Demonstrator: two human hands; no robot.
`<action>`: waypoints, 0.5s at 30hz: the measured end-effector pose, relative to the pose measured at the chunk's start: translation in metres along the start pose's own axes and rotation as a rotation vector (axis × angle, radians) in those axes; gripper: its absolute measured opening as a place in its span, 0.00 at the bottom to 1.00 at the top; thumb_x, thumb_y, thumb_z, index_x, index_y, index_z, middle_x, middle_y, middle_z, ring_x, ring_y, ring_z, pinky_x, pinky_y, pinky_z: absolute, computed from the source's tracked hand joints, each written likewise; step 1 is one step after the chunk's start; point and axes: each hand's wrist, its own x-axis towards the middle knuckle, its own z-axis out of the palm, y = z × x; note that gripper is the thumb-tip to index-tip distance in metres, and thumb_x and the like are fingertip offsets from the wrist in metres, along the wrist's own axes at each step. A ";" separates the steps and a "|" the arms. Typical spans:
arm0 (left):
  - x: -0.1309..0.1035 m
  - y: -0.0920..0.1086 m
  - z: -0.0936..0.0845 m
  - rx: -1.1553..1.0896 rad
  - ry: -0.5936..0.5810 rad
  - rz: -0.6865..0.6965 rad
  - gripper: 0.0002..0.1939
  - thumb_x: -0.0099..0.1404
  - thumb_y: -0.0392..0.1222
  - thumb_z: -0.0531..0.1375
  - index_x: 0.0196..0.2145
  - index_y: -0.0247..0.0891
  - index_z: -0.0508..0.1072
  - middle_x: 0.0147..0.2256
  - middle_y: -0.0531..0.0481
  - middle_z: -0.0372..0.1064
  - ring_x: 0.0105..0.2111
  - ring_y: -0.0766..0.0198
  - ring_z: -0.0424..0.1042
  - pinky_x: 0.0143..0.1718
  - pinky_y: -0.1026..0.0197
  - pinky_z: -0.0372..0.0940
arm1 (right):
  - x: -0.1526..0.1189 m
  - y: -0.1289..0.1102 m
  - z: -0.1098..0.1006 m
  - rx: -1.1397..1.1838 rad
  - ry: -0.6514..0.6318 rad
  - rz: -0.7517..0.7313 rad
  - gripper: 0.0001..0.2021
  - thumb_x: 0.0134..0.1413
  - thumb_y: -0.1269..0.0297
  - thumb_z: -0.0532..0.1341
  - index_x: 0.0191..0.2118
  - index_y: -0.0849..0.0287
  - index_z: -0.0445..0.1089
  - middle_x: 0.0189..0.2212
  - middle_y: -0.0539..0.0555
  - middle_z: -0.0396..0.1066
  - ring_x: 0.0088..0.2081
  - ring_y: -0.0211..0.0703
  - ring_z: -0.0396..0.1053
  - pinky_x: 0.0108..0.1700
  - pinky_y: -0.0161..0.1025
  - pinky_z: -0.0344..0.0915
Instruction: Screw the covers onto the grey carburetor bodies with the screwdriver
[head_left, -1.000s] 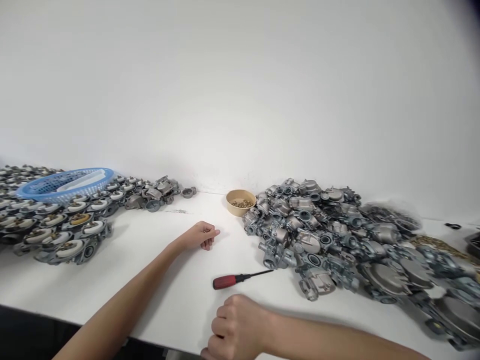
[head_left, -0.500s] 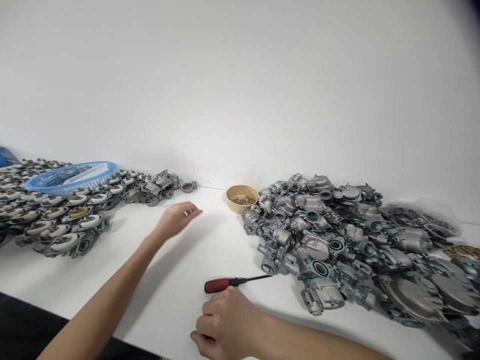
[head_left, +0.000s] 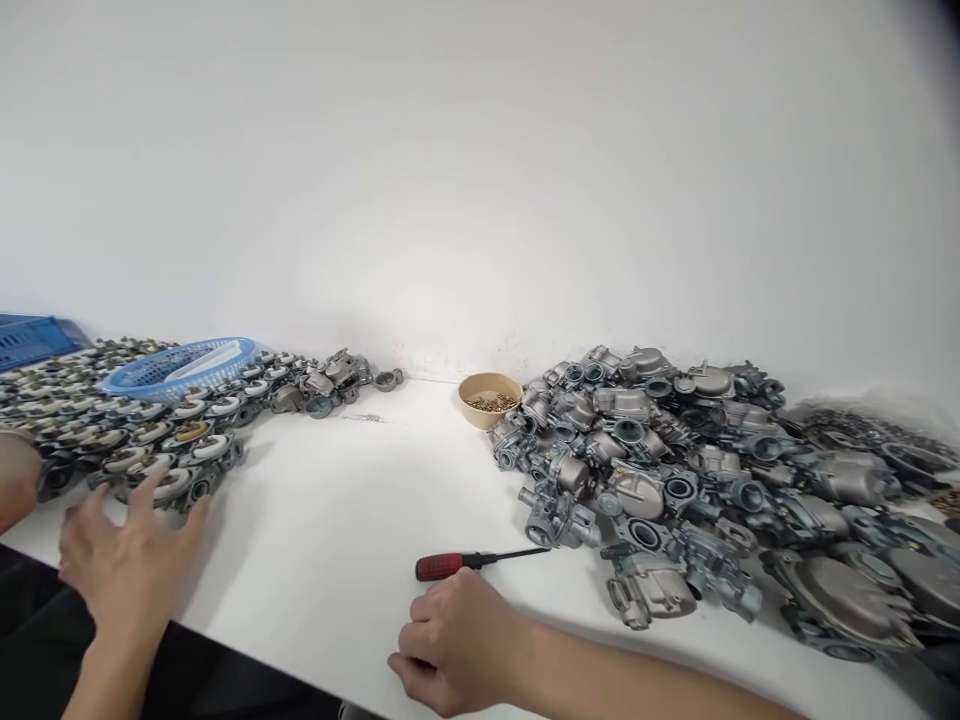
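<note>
My left hand (head_left: 131, 550) is spread with its fingers apart at the near edge of the rows of metal parts with white rings (head_left: 172, 485) on the left. Nothing shows in its grasp, and its fingertips overlap the nearest parts in view. My right hand (head_left: 461, 645) rests on the white table with its fingers curled in; whether anything is inside is hidden. Just beyond it lies a red-handled screwdriver (head_left: 442, 567), its shaft pointing right toward a large heap of grey metal carburetor bodies (head_left: 634, 490).
A tan bowl (head_left: 489, 388) of small brass pieces stands near the wall. Behind the left rows are a blue basket (head_left: 135, 385) and a blue crate (head_left: 30, 340). Grey parts (head_left: 341, 375) lie by the wall. Part of another person's hand (head_left: 16, 480) shows at the left edge.
My left hand has moved from the table's middle down and left to the white-ringed parts, its fingers now spread. Another person's hand has appeared at left. The view has shifted slightly left.
</note>
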 end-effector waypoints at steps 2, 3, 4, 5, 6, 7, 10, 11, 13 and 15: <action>0.007 -0.012 0.002 -0.056 -0.064 -0.090 0.37 0.65 0.65 0.54 0.69 0.59 0.55 0.75 0.46 0.37 0.70 0.30 0.49 0.63 0.31 0.58 | 0.000 0.000 0.001 0.002 0.011 -0.002 0.14 0.51 0.59 0.62 0.19 0.57 0.62 0.15 0.46 0.62 0.17 0.38 0.60 0.24 0.36 0.61; 0.010 -0.016 0.003 -0.090 -0.083 -0.118 0.38 0.63 0.65 0.55 0.68 0.60 0.56 0.74 0.46 0.40 0.69 0.30 0.54 0.62 0.32 0.61 | 0.000 0.001 0.001 0.003 0.019 -0.005 0.15 0.51 0.59 0.62 0.19 0.57 0.62 0.15 0.46 0.62 0.17 0.38 0.60 0.24 0.36 0.62; 0.013 -0.018 0.004 -0.104 -0.126 -0.125 0.38 0.63 0.65 0.55 0.69 0.61 0.55 0.73 0.46 0.44 0.67 0.31 0.57 0.61 0.33 0.63 | 0.000 0.001 0.002 0.005 0.027 -0.008 0.15 0.52 0.58 0.62 0.19 0.57 0.62 0.14 0.46 0.63 0.17 0.37 0.60 0.25 0.35 0.62; 0.016 -0.020 0.005 -0.107 -0.156 -0.126 0.39 0.62 0.65 0.55 0.69 0.61 0.54 0.72 0.44 0.48 0.66 0.31 0.59 0.60 0.34 0.64 | 0.000 0.001 0.002 0.006 0.036 -0.012 0.15 0.52 0.58 0.62 0.19 0.57 0.62 0.15 0.45 0.64 0.17 0.37 0.61 0.26 0.35 0.63; 0.018 -0.021 0.006 -0.101 -0.169 -0.128 0.39 0.63 0.64 0.55 0.69 0.60 0.54 0.70 0.43 0.52 0.65 0.31 0.61 0.59 0.34 0.65 | 0.000 0.001 0.003 0.008 0.044 -0.015 0.16 0.53 0.58 0.62 0.19 0.57 0.62 0.14 0.45 0.64 0.17 0.37 0.61 0.27 0.35 0.64; 0.020 -0.021 0.007 -0.089 -0.174 -0.129 0.38 0.63 0.63 0.54 0.69 0.58 0.55 0.69 0.41 0.55 0.64 0.31 0.63 0.57 0.34 0.66 | 0.000 0.001 0.004 0.009 0.051 -0.016 0.16 0.53 0.58 0.62 0.19 0.57 0.62 0.14 0.45 0.64 0.17 0.36 0.61 0.27 0.35 0.64; 0.025 -0.021 0.011 -0.059 -0.148 -0.148 0.37 0.62 0.62 0.54 0.67 0.50 0.60 0.65 0.35 0.61 0.60 0.30 0.67 0.55 0.35 0.68 | -0.001 0.001 0.005 0.012 0.066 -0.016 0.16 0.53 0.57 0.62 0.19 0.57 0.62 0.14 0.45 0.65 0.17 0.36 0.60 0.28 0.36 0.64; 0.026 -0.020 0.011 -0.058 -0.135 -0.149 0.36 0.63 0.63 0.54 0.65 0.48 0.62 0.63 0.33 0.64 0.59 0.31 0.68 0.55 0.36 0.68 | -0.001 0.001 0.005 0.013 0.069 -0.017 0.16 0.53 0.57 0.62 0.19 0.57 0.62 0.14 0.45 0.65 0.17 0.36 0.60 0.28 0.36 0.64; 0.026 -0.016 0.010 -0.069 -0.110 -0.136 0.34 0.65 0.64 0.53 0.63 0.46 0.65 0.59 0.34 0.69 0.59 0.34 0.69 0.57 0.38 0.68 | -0.001 0.001 0.005 0.012 0.072 -0.019 0.16 0.53 0.58 0.62 0.19 0.57 0.62 0.14 0.45 0.65 0.17 0.36 0.60 0.28 0.36 0.64; 0.025 -0.009 0.005 -0.082 -0.077 -0.124 0.32 0.67 0.65 0.51 0.62 0.47 0.65 0.56 0.36 0.70 0.61 0.39 0.67 0.59 0.41 0.66 | -0.001 0.001 0.005 0.009 0.069 -0.020 0.16 0.52 0.58 0.61 0.19 0.57 0.62 0.14 0.45 0.64 0.17 0.37 0.60 0.27 0.36 0.63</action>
